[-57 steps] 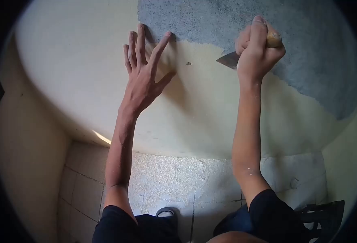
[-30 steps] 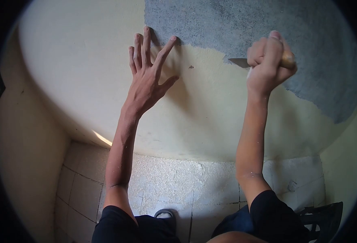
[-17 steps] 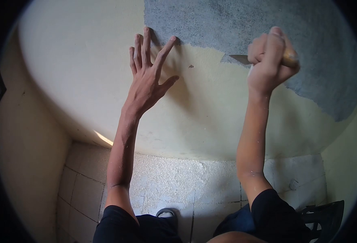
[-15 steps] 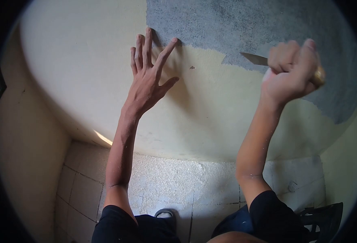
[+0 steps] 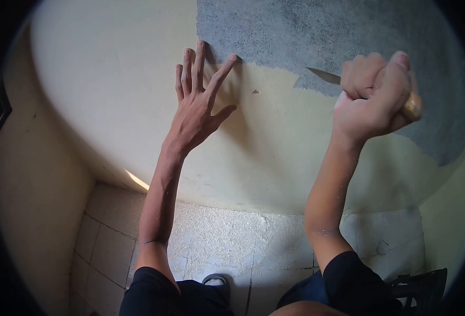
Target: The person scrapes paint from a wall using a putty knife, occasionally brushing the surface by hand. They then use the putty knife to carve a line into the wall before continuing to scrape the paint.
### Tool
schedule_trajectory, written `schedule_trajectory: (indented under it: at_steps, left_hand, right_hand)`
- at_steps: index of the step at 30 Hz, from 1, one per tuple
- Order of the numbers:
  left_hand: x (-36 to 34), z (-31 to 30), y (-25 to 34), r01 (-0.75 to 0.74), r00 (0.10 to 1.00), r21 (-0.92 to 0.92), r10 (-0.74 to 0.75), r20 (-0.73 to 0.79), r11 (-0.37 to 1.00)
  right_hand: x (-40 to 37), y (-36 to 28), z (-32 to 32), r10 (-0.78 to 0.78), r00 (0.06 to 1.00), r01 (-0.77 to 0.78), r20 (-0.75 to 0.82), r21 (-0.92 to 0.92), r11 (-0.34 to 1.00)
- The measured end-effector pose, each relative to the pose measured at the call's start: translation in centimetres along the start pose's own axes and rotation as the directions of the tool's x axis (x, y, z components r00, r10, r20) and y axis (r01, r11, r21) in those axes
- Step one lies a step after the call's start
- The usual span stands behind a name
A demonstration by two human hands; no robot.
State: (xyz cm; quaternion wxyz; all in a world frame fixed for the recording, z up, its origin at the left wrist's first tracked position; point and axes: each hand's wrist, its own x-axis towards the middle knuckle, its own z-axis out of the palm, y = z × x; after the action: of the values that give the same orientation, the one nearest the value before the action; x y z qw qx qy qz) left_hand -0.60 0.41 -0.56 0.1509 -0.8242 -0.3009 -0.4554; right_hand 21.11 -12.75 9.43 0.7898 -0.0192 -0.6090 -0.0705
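Note:
My right hand (image 5: 372, 97) is closed round the wooden handle (image 5: 412, 107) of a scraper. Its thin metal blade (image 5: 324, 75) points left, over the lower edge of the bare grey patch (image 5: 274, 31) on the wall. Farther left, my left hand (image 5: 195, 108) is open, fingers spread with the tips on the wall, right at the patch's lower left corner. Cream paint (image 5: 111, 89) covers the wall around and below the patch, and the border between them is ragged. A small chip mark (image 5: 256, 91) shows in the paint between my hands.
Pale flakes (image 5: 227, 231) are scattered over the tiled floor (image 5: 108, 242) at the wall's foot. A dark plastic chair or stool (image 5: 427, 284) stands at lower right. Side walls rise at left and right. My sandalled foot (image 5: 215, 280) shows below.
Against the wall, my right hand and the scraper have moved a little left and up. My left hand keeps its place on the wall. The whole view has shifted slightly.

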Motion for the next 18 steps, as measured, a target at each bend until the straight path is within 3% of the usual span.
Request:
schedule_trajectory:
  at_steps: [2, 4, 6, 13, 16, 18]
  left_hand:
    - [0.1, 0.2, 0.1, 0.007, 1.0, 0.006, -0.007, -0.012, 1.0]
    - [0.1, 0.6, 0.3, -0.005, 0.999, 0.008, 0.005, -0.041, 1.0]
    - [0.0, 0.5, 0.6, -0.008, 0.999, -0.005, 0.008, -0.031, 1.0]
    - [0.1, 0.6, 0.0, -0.013, 0.999, 0.0, 0.013, -0.03, 1.0]
    - [0.2, 0.5, 0.6, -0.009, 0.999, 0.0, 0.009, -0.044, 1.0]
    - [0.1, 0.5, 0.8, -0.009, 0.999, -0.011, 0.009, -0.034, 1.0]
  right_hand:
    - [0.5, 1.4, 0.5, -0.124, 0.99, 0.116, -0.063, -0.11, 0.987]
    - [-1.5, 7.0, -1.2, -0.124, 0.992, 0.125, 0.025, -0.358, 0.925]
    - [-1.7, 5.0, -0.3, -0.011, 0.998, -0.008, -0.067, -0.267, 0.964]
    - [1.2, -1.1, -0.6, -0.009, 0.991, 0.005, -0.132, -0.03, 1.0]
    - [-1.4, 6.6, -0.6, -0.124, 0.99, 0.099, -0.059, -0.316, 0.944]
    - [-1.1, 5.1, -0.8, -0.065, 0.993, 0.032, -0.095, -0.311, 0.95]
